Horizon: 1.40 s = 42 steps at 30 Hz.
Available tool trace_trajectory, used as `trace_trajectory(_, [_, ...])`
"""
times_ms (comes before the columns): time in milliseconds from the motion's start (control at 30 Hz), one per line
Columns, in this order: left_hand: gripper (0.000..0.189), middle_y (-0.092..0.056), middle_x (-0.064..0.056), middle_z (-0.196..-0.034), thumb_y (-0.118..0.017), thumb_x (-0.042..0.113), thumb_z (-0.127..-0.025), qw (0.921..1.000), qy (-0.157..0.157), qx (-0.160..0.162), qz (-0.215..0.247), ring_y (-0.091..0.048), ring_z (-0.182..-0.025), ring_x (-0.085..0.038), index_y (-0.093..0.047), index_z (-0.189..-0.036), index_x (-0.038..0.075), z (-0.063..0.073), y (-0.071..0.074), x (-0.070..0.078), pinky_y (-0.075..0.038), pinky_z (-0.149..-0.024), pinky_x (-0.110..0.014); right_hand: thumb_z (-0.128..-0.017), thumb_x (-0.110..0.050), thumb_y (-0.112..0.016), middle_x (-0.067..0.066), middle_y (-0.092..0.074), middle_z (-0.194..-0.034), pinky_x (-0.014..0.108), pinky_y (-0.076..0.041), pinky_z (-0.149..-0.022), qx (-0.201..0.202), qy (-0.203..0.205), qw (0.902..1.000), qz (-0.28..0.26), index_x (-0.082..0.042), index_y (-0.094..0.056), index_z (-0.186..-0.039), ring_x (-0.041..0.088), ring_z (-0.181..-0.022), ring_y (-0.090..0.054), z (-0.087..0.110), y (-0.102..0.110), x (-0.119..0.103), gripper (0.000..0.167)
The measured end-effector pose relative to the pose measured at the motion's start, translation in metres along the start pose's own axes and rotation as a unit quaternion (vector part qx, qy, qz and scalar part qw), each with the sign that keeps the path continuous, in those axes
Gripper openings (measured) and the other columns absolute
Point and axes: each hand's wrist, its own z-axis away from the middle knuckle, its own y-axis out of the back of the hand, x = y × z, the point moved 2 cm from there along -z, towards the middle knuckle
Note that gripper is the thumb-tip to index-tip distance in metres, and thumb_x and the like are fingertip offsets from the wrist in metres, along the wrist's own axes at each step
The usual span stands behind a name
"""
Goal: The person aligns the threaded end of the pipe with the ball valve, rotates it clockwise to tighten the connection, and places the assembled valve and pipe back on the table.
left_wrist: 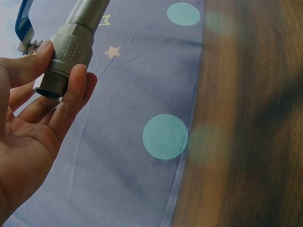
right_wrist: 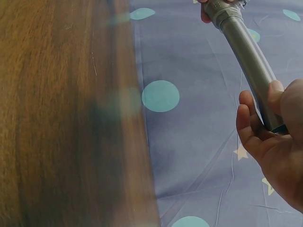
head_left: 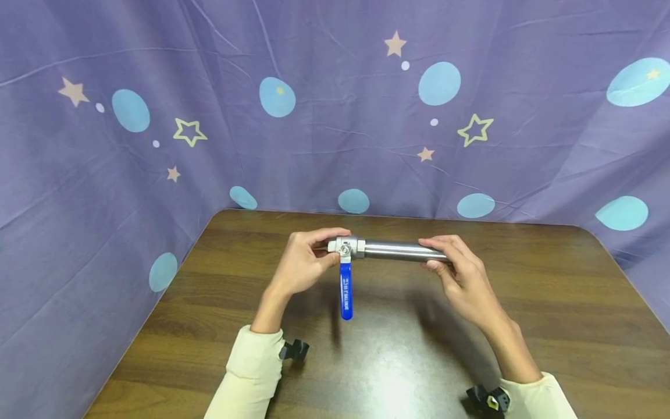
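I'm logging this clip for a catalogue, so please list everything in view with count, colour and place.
ball valve: one, silver body, held above the table at the pipe's left end
valve handle: one, blue, hanging down toward the person
pipe: one, silver, level between both hands
table: one, dark brown wood
cloth backdrop: one, purple with blue dots and stars, behind and beside the table
sleeves: two, cream
left hand: grips the ball valve
right hand: holds the pipe's right end

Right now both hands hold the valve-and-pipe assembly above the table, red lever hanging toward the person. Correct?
Not quite: the lever is blue, not red, as the head view shows. The rest holds: the left hand grips the valve body, the right hand holds the pipe, above the table.
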Motion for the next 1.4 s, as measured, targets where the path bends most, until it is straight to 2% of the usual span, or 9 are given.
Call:
trace_trajectory(300, [0.048, -0.079, -0.024, -0.119, -0.074, -0.016, -0.083, 1.0, 0.004, 0.0, -0.001, -0.076, -0.09, -0.026, -0.075, -0.128, -0.001, -0.0002, 0.0002, -0.0002, -0.066, -0.079, -0.024, -0.09, 0.017, -0.07, 0.011, -0.07, -0.12, 0.008, -0.057, -0.082, -0.003, -0.007, 0.9996, -0.026, -0.003, -0.071, -0.134, -0.001, -0.095, -0.07, -0.0002, -0.0013, -0.0012, 0.048])
trace_trajectory(633, [0.047, -0.079, -0.023, -0.119, -0.074, -0.016, -0.083, 1.0, 0.007, -0.001, 0.0, -0.076, -0.089, -0.023, -0.075, -0.128, -0.001, 0.0002, 0.0008, 0.0003, -0.066, -0.078, -0.024, -0.088, 0.015, -0.075, 0.011, -0.071, -0.125, 0.007, -0.048, -0.08, -0.001, 0.005, 1.0, 0.004, -0.003, -0.072, -0.134, 0.001, -0.105, -0.061, -0.0012, 0.0003, -0.0027, 0.05])
trace_trajectory(800, [0.048, -0.079, -0.023, -0.12, -0.075, -0.016, -0.083, 1.0, 0.004, -0.002, -0.001, -0.077, -0.089, -0.024, -0.075, -0.129, -0.002, 0.0001, 0.0014, 0.0004, -0.066, -0.078, -0.024, -0.084, 0.015, -0.081, 0.013, -0.061, -0.14, 0.009, -0.056, -0.084, -0.031, -0.01, 0.9993, -0.021, -0.001, -0.066, -0.141, 0.001, -0.112, -0.06, 0.0005, -0.0001, -0.0027, 0.061])
trace_trajectory(933, [0.047, -0.079, -0.023, -0.119, -0.075, -0.015, -0.084, 1.0, 0.0, -0.002, -0.006, -0.077, -0.089, -0.024, -0.075, -0.129, -0.002, -0.0003, 0.0017, 0.0003, -0.066, -0.077, -0.024, -0.081, 0.017, -0.082, 0.018, -0.057, -0.144, 0.009, -0.049, -0.099, -0.032, 0.015, 0.9994, 0.006, -0.003, -0.066, -0.141, 0.009, -0.127, -0.055, 0.0007, -0.0007, -0.0024, 0.065])
trace_trajectory(1033, [0.047, -0.079, -0.022, -0.119, -0.075, -0.014, -0.084, 1.0, -0.001, -0.002, -0.007, -0.077, -0.088, -0.021, -0.075, -0.129, -0.001, -0.0008, 0.0017, 0.0, -0.065, -0.076, -0.023, -0.082, 0.018, -0.079, 0.018, -0.06, -0.138, 0.008, -0.042, -0.103, -0.018, 0.028, 0.9992, 0.022, -0.005, -0.069, -0.136, 0.012, -0.132, -0.052, 0.0003, -0.0011, -0.002, 0.06])
trace_trajectory(1233, [0.046, -0.079, -0.023, -0.118, -0.075, -0.014, -0.084, 1.0, -0.004, -0.002, -0.004, -0.074, -0.086, -0.01, -0.075, -0.128, -0.002, -0.0009, 0.0013, 0.0001, -0.065, -0.075, -0.022, -0.084, 0.017, -0.078, 0.013, -0.064, -0.126, 0.006, -0.048, -0.094, -0.001, 0.012, 0.9998, 0.018, -0.003, -0.073, -0.127, 0.006, -0.116, -0.058, 0.0001, -0.0012, -0.0004, 0.047])
trace_trajectory(1400, [0.045, -0.079, -0.022, -0.118, -0.076, -0.014, -0.085, 1.0, -0.004, -0.001, -0.003, -0.073, -0.087, -0.01, -0.076, -0.128, -0.001, -0.0004, 0.0009, 0.0002, -0.066, -0.077, -0.023, -0.085, 0.016, -0.079, 0.014, -0.067, -0.125, 0.006, -0.051, -0.093, -0.001, 0.003, 0.9999, 0.01, 0.0, -0.072, -0.126, 0.004, -0.116, -0.06, 0.0009, -0.0004, 0.0009, 0.045])
